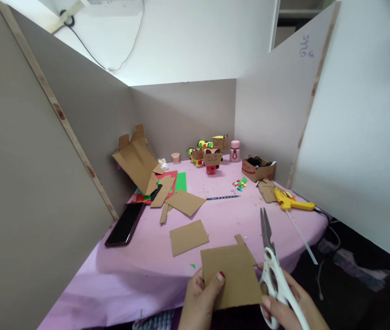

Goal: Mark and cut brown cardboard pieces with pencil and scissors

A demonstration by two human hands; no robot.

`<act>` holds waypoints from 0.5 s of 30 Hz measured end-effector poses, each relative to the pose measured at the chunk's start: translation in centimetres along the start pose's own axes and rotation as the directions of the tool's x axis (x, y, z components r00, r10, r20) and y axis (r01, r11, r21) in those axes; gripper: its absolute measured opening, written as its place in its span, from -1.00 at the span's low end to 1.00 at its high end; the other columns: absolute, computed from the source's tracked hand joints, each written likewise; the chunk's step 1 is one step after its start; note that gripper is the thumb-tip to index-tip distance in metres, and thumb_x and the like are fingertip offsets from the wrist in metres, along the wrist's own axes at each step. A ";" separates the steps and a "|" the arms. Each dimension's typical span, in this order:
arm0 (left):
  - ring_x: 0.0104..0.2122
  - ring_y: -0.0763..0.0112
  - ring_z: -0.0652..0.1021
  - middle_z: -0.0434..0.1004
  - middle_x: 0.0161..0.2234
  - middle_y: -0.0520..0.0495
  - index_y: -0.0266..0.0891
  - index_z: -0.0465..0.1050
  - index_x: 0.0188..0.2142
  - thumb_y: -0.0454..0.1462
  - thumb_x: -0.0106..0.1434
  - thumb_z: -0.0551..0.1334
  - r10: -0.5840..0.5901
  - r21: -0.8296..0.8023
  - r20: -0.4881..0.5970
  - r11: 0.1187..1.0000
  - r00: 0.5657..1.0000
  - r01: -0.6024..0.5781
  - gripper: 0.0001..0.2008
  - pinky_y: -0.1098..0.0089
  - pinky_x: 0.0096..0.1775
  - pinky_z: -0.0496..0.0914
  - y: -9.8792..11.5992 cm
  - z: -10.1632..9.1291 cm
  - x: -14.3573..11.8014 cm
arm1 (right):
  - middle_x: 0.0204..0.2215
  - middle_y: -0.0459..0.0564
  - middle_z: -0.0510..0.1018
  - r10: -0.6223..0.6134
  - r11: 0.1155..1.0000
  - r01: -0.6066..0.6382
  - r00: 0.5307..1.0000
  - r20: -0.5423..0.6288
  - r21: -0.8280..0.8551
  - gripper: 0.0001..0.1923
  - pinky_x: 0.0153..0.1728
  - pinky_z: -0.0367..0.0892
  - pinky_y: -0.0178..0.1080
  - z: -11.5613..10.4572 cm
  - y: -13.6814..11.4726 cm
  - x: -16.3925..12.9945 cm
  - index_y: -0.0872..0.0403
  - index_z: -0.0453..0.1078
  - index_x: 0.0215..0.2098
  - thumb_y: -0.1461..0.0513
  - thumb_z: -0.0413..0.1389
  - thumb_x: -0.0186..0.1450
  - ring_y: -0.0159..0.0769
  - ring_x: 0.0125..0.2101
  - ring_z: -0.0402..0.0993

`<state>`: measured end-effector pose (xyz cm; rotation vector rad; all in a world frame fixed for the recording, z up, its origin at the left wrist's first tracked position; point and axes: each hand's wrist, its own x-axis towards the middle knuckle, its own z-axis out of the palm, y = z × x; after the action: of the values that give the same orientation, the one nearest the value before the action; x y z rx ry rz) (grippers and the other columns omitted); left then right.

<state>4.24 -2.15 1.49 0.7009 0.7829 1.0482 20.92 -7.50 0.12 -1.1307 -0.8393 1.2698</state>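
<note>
Now cutting card at the near edge of the worktop (215,215)
Left hand (200,300) has its grip closed on a cardboard piece (231,277), thumb on top; right hand (286,302) has its grip closed through the white scissors (271,261), blades pointing away beside the card's right edge, yellow glue gun (293,201) beyond

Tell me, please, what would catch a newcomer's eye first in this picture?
Nearest the camera, the left hand pinches a flat brown cardboard piece while the right hand holds white-handled scissors at its right edge. Behind them, on the pink-covered table, lie loose cardboard offcuts, a yellow glue gun at the right, and small decorated cardboard figures at the back.
</note>
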 end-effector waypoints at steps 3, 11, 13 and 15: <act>-0.24 0.05 0.58 0.63 -0.27 -0.24 -0.31 0.52 -0.27 -0.20 -0.11 0.41 -0.023 -0.003 0.028 1.000 0.999 0.023 -0.62 0.17 -0.14 0.40 0.0 -0.1 0.1 | -0.64 -0.22 0.42 -0.042 0.999 0.042 0.999 -0.030 0.011 -0.46 -0.60 0.24 -0.34 -0.1 0.0 0.2 0.08 0.27 -0.10 0.15 0.31 -0.01 -0.39 -0.65 0.35; -0.31 0.08 0.60 0.64 -0.38 -0.22 -0.31 0.55 -0.29 -0.14 -0.16 0.43 -0.168 0.123 0.308 0.983 0.936 0.136 -0.58 0.33 -0.34 0.43 0.3 -0.4 -0.5 | -0.59 -0.21 0.44 -0.156 0.986 0.165 0.961 -0.227 0.021 -0.53 -0.52 0.25 -0.33 -0.1 -2.7 1.4 0.04 0.31 -0.17 0.16 0.31 -0.02 -0.38 -0.58 0.33; -0.37 0.12 0.61 0.63 -0.38 -0.20 -0.29 0.53 -0.24 -0.10 -0.11 0.40 -0.197 0.093 0.301 0.980 0.933 0.177 -0.56 0.39 -0.45 0.41 0.9 -0.4 -0.4 | -0.62 -0.22 0.42 -0.185 0.982 0.191 0.960 -0.209 0.006 -0.52 -0.55 0.23 -0.34 -0.3 -3.2 2.0 0.05 0.33 -0.18 0.15 0.32 -0.04 -0.39 -0.60 0.30; -0.41 0.19 0.61 0.63 -0.38 -0.18 -0.28 0.53 -0.26 -0.10 -0.07 0.39 -0.188 0.085 0.266 0.982 0.945 0.171 -0.61 0.41 -0.46 0.41 1.5 -0.4 -0.2 | -0.63 -0.24 0.40 -0.196 0.980 0.201 0.967 -0.164 0.014 -0.51 -0.58 0.20 -0.35 -0.4 -3.5 2.5 0.06 0.34 -0.19 0.15 0.33 -0.07 -0.41 -0.62 0.27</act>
<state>3.15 -1.78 2.50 0.7916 0.6272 0.7449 22.71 -4.92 3.07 -1.0809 -0.7871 1.0082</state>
